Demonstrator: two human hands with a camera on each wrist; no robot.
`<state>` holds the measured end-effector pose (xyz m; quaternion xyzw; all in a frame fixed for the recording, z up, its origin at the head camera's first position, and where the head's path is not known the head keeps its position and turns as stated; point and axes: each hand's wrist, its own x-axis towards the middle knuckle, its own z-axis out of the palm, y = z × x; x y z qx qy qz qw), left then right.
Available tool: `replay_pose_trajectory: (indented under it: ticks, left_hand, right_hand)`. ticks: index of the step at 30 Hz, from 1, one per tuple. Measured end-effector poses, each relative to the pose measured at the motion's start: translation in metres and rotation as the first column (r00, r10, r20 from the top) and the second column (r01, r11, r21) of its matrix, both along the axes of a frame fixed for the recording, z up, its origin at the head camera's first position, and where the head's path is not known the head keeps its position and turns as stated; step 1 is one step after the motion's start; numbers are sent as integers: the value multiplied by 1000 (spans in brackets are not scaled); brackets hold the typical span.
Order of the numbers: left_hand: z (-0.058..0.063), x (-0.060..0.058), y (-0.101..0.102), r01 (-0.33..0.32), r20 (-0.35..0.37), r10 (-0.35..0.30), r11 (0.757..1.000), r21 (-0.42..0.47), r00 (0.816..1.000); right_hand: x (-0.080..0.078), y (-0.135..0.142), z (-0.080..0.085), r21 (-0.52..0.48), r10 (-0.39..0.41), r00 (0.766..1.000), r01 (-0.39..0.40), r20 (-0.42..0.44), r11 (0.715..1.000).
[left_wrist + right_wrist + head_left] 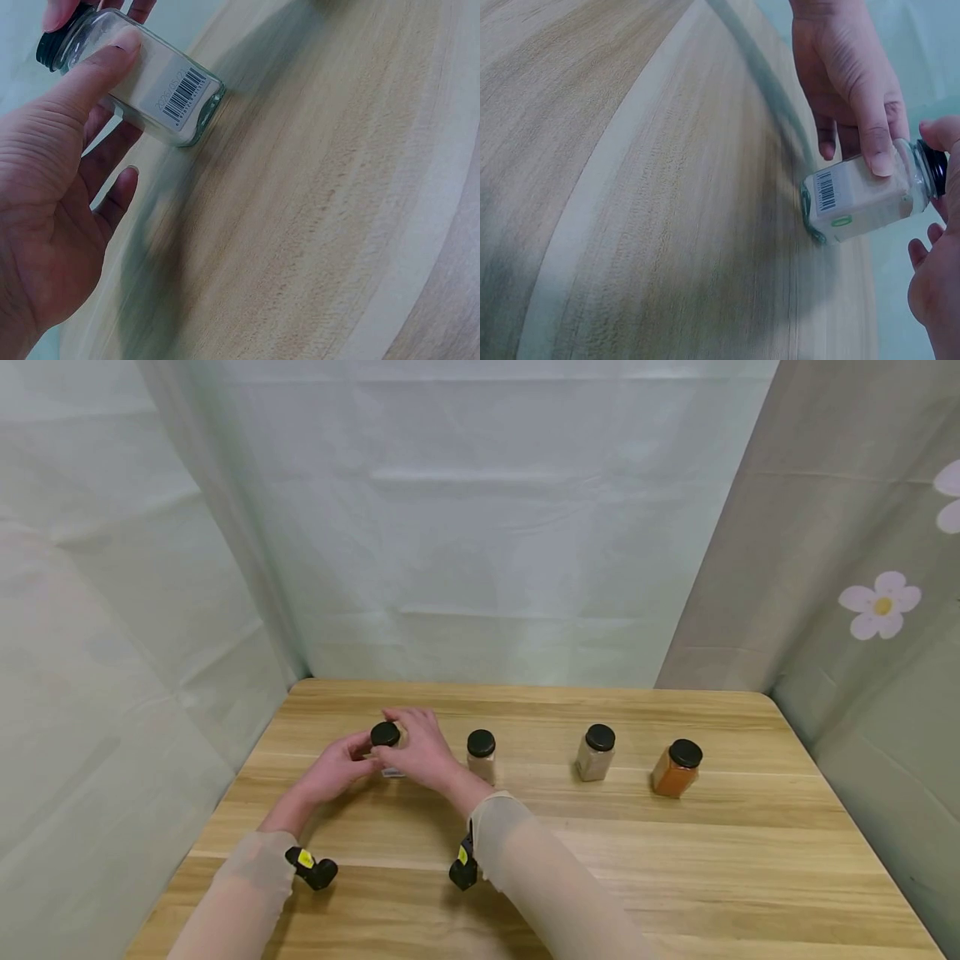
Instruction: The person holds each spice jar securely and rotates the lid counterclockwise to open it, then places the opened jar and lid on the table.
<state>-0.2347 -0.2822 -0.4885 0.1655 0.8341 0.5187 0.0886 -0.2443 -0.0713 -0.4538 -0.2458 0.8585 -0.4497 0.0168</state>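
Note:
A square glass jar (150, 82) with a black lid (386, 733) and pale contents is between both hands at the left of the table. My left hand (337, 770) grips its body, thumb laid along the side with the barcode label (826, 191). At the top, my right hand (426, 752) holds the lid with thumb and fingers. The jar's base is at the tabletop; I cannot tell whether it touches. Just right of my right hand stands a second black-lidded jar (482, 745), its lower part partly behind the wrist.
Farther right stand a jar of pale contents (596, 758) and a jar of orange contents (675, 772), both black-lidded. All are on a wooden table (720, 868). Pale curtains (480, 527) hang behind it and at its sides.

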Motion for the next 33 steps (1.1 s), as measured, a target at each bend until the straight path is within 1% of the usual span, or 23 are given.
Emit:
replay_pose_trajectory:
  ticks: [4,11,16,23,31,33]
  left_hand:
    - [0,0,0,0,-8,-1,1000,-9,1000]
    - [0,2,0,-7,-21,7,1000,-8,1000]
    - [-1,1,0,-8,-30,8,1000,-11,1000]
    - [-3,0,0,-21,9,21,1000,4,1000]
    - [0,0,1,-15,-8,15,1000,-15,1000]
    - [0,1,1,-20,-3,20,1000,-14,1000]
  right_hand:
    - [0,-1,-1,-7,-35,999,35,9,999]
    - [1,-3,-2,-6,-118,992,118,39,993]
    - [1,-4,-4,7,-148,989,148,21,989]
    - [0,-3,-6,-1,-136,991,136,4,991]
    - [2,1,-4,-43,-96,995,96,11,994]
    - [2,1,-4,-43,-84,996,85,14,995]
